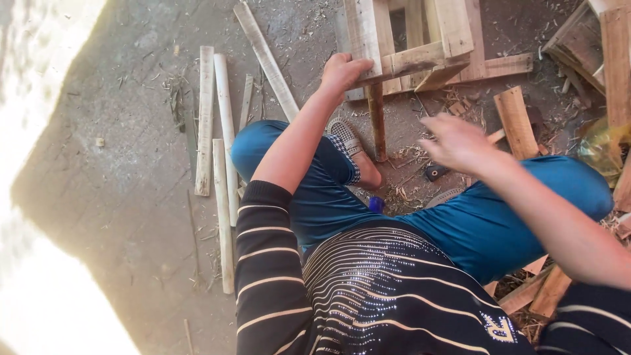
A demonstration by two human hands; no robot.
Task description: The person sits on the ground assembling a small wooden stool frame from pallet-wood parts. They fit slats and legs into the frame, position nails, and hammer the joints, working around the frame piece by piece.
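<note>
Left hand (342, 71) clamped on corner of wooden slat frame (420, 46) at 12 o'clock. Hammer handle (376, 121) stands just below it, long axis 12-to-6, head on the ground by the sandalled foot (351, 148). Right hand (457, 141) empty, fingers loosely spread, blurred, at 3 o'clock of handle; left hand nearer its top.

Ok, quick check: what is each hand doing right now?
Left hand: closed on the corner of the wooden frame.
Right hand: open, blurred, holding nothing, above the ground.
</note>
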